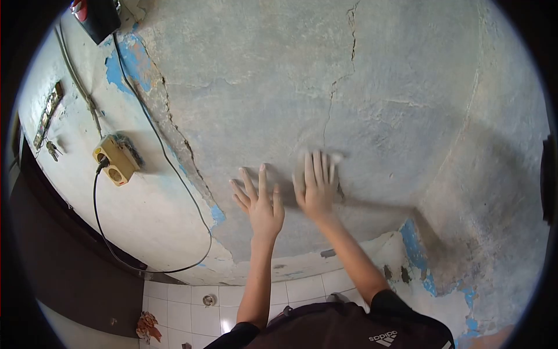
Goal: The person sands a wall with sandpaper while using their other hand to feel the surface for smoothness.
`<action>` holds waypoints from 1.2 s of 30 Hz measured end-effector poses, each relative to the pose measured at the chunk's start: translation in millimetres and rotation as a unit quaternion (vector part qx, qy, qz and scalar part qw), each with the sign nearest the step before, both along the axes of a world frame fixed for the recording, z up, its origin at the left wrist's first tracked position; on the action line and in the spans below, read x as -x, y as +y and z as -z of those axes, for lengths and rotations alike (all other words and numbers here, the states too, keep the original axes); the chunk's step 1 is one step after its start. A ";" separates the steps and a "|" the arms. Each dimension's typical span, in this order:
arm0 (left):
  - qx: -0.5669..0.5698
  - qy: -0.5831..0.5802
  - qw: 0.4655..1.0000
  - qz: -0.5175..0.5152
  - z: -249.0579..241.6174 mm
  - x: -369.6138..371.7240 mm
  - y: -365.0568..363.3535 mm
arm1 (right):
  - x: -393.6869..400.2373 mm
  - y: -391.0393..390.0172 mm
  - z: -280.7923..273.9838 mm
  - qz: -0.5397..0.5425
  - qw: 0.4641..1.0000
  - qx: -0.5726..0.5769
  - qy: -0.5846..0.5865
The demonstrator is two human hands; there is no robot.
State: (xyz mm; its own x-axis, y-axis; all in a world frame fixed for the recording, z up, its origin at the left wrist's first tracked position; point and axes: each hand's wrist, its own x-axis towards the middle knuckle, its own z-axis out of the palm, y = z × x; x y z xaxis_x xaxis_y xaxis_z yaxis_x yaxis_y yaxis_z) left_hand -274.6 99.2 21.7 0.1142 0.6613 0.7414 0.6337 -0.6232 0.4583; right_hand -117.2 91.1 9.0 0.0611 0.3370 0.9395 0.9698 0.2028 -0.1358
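Cracked grey plaster wall (261, 104): left hand (264, 218) open; right hand (317, 195), perhaps sweeping (we can't tell grip), wants even pressure.

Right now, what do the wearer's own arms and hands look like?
Left hand and right hand: bare, no gloves, watch or bracelet visible; the right is blurred. Forearms bare below short black sleeves. Dark shirt with a white adidas logo.
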 end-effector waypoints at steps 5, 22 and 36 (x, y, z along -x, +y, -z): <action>0.015 0.029 0.999 0.002 -4.6 7.1 -5.4 | 2.4 -7.2 -100.3 -0.023 0.999 -0.023 -0.029; 0.069 0.009 0.996 0.050 38.8 -8.9 -22.6 | -13.5 -30.3 -29.5 -0.006 0.999 0.034 0.036; 0.076 -0.101 0.989 0.076 29.0 -96.2 -46.0 | -118.4 -51.7 -45.2 0.003 0.999 0.011 0.050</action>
State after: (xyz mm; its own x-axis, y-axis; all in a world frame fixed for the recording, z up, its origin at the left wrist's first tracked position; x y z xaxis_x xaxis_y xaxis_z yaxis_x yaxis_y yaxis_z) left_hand -178.3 53.2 -7.3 0.0803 0.7534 0.6527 0.4244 -0.6183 0.6615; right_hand 1.3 39.4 54.2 0.1560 0.3560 0.9214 0.9526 0.1925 -0.2357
